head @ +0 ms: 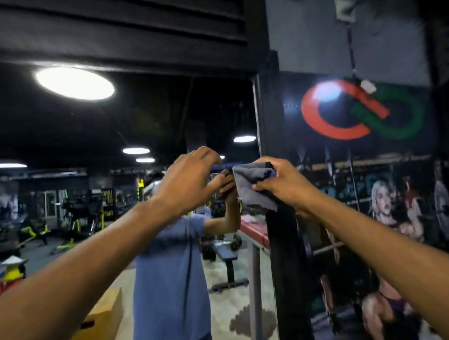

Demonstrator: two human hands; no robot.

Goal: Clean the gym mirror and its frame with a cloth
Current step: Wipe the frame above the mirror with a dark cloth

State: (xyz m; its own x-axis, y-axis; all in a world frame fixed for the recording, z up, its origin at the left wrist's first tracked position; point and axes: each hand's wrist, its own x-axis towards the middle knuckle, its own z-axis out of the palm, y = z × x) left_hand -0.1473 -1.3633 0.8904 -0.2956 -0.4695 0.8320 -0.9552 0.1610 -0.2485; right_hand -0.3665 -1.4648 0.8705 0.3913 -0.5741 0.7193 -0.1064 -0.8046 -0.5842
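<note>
Right hand (279,185) grips a bunched grey cloth (253,186), fingers and thumb curled round it, pressed at the black vertical frame (282,244) on the mirror's right edge, about mid-height of the frame. Left hand (190,182) is raised just left of the cloth, in front of the mirror (87,151), fingers loosely curled with the thumb near the cloth's left edge; cannot tell if it actually pinches the fabric, looks like it holds nothing. Mirror glass lies left of the frame, reflecting gym machines and ceiling lights; right of the frame is a wall mural (363,110) with a red and green logo. Step in hand is probably wiping the frame strip, or re-folding the cloth before the pass. To do it well: keep the cloth wrapped over the frame's front and inner edge, press evenly, run long strokes down the frame rather than dabbing, turn to a clean fold when soiled, and avoid dragging frame dust back onto the glass left of it.
</note>
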